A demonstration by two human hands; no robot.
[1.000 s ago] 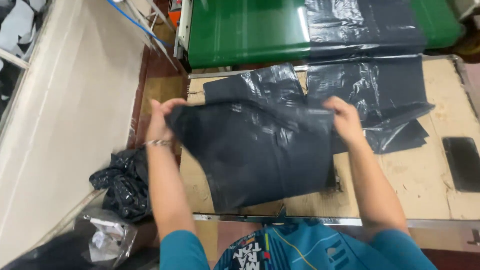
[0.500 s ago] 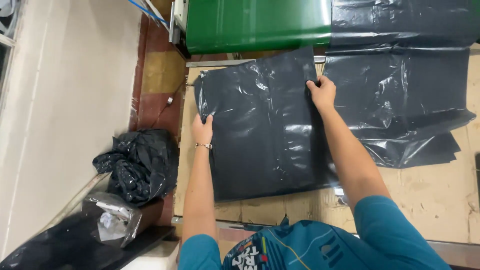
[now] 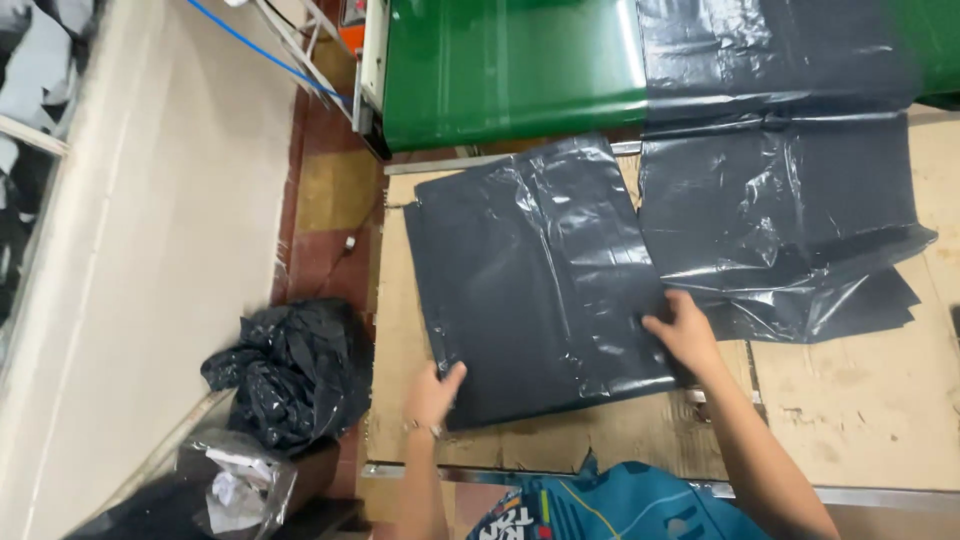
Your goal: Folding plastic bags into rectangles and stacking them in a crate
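A clear plastic bag (image 3: 235,480) with crumpled white paper sits on the floor at lower left.

a small plastic-bag workshop

this looks like a workshop where bin bags are made or packed. a green conveyor belt (image 3: 510,70) on a metal frame runs across at 12 o'clock, carrying black plastic film (image 3: 760,60). flat black bags (image 3: 530,280) lie on a worn wooden worktable (image 3: 860,410) at centre. at 8 o'clock, crumpled black plastic scrap (image 3: 290,370) sits on a tiled floor (image 3: 325,190).
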